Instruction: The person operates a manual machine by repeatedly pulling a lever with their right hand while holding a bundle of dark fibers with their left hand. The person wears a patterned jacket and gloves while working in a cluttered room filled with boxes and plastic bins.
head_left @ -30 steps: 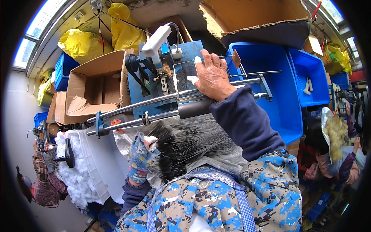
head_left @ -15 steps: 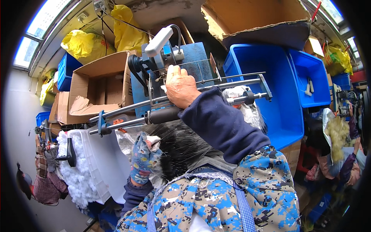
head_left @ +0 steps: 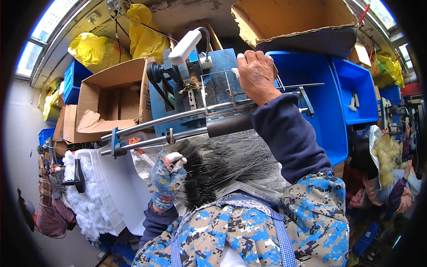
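Note:
My right hand [head_left: 257,75] is bare and curled over the right part of a sliding wire-and-rod carriage [head_left: 229,125] on a small blue machine [head_left: 213,66]. Its fingers are closed; what lies under them is hidden. A brownish plate shows just behind it. My left hand [head_left: 168,177], in a patterned fingerless glove with white-wrapped fingertips, is held closed beside my lap. Whether anything sits in that pinch I cannot make out. Next to it, a mass of thin dark wire-like strands [head_left: 235,153] with black bristles lies across silvery sheeting [head_left: 142,167] on my lap.
Two steel rails [head_left: 155,141] cross in front of me. An open cardboard box [head_left: 113,100] stands left, blue bins [head_left: 327,133] right, a large carton [head_left: 293,22] behind. White fluff [head_left: 86,204] and a white tray [head_left: 129,191] lie left. Other people work at both sides.
My right hand has moved right, away from the machine's head, and the carriage with its dark sleeve has slid right. More strands on my lap show. My left hand has barely moved.

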Available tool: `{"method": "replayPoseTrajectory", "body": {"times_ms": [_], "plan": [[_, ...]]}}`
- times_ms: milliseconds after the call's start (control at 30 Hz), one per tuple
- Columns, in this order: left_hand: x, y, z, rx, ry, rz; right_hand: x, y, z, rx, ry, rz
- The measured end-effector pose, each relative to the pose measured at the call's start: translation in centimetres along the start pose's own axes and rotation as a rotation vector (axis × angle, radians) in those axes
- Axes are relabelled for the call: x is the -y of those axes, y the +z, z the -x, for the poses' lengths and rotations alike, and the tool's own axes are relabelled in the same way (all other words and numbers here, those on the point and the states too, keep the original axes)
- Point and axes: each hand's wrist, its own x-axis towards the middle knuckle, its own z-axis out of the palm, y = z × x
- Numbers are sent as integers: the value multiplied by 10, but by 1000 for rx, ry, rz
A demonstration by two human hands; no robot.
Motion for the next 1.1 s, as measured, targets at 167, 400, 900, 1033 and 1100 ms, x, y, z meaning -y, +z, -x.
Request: {"method": "replayPoseTrajectory", "body": {"times_ms": [167,400,900,1033,1100], "plan": [[-2,-6,3,-63,27,74,-4,-20,1,385,-114,-97],[-21,-9,-2,-112,-192,491,34,-70,95,137,-290,-848],[56,-20,-3,562,63,-746,36,-18,-8,30,-155,-403],[60,-21,-6,577,42,-635,44,27,-15,105,-124,-250],[79,-23,4,547,18,-591,47,28,-16,107,-137,-274]]}}
